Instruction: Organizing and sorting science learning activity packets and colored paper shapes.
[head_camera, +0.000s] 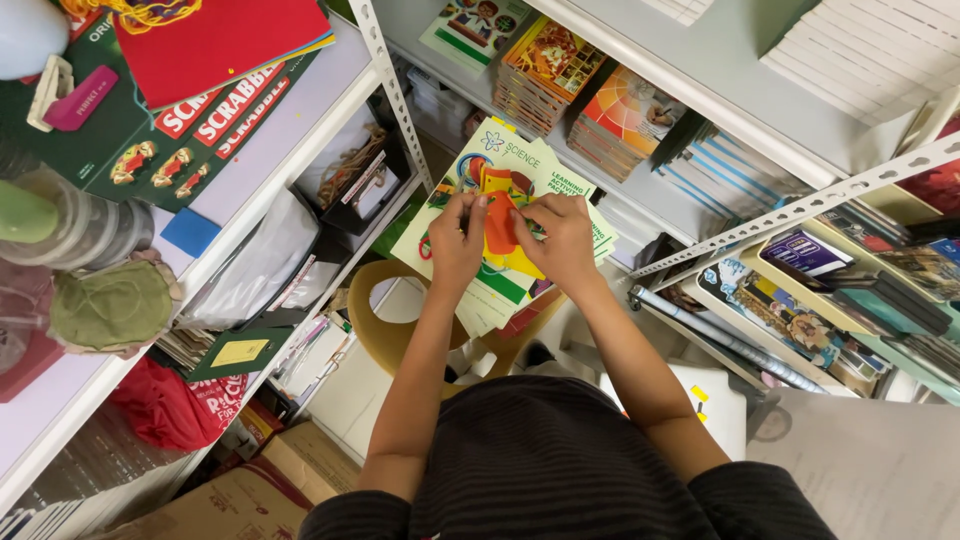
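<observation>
Now both hands on orange-yellow packet (503, 235), held over booklet stack (520, 170) between shelves. Left hand (455, 240) pinching packet's left edge, right hand (562, 238) pinching right top corner, fingers curled. Packet looks closed, barely started; contents not seen. Stack fanned beneath, not yet shelved. Around: book piles (545, 65) on rear shelf, green game boxes (150, 130) left, red bag (165, 405) below.

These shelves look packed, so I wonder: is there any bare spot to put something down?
A bare strip of the left shelf runs between the green game box and the shelf edge, beside a blue square. The back shelf has bare room right of the book stacks. Elsewhere is crowded.
</observation>
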